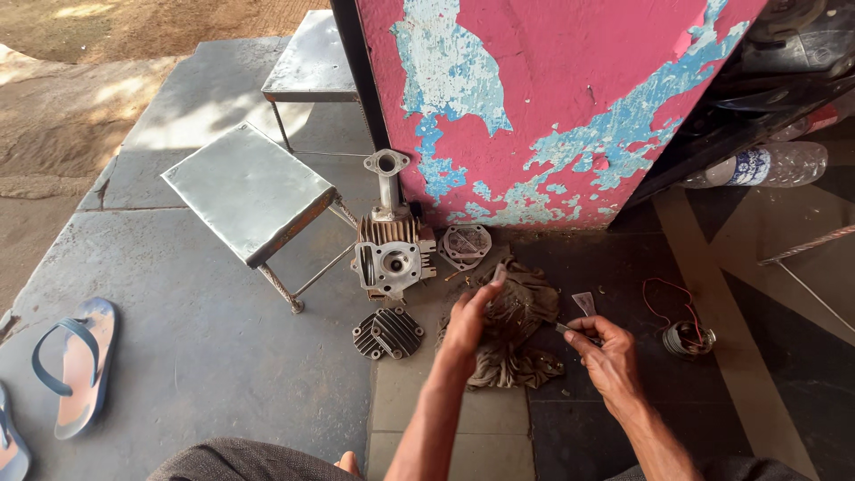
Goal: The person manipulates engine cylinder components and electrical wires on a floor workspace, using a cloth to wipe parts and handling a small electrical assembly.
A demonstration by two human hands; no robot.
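Observation:
My left hand (469,322) rests with spread fingers on a dirty brown rag (517,330) lying on the floor. My right hand (606,354) is closed around a small thin metal tool (566,329) whose tip points left toward the rag. Just beyond the rag stands an engine cylinder head (392,254) with an intake pipe rising from it. A round finned cover (387,333) lies left of my left hand. A second round cover (466,243) leans by the wall.
A peeling pink and blue pillar (552,98) stands behind the parts. Two metal stools (249,187) are at the left. A coil with red wires (686,337) lies right of my right hand. A plastic bottle (766,165) and blue sandals (76,365) lie farther out.

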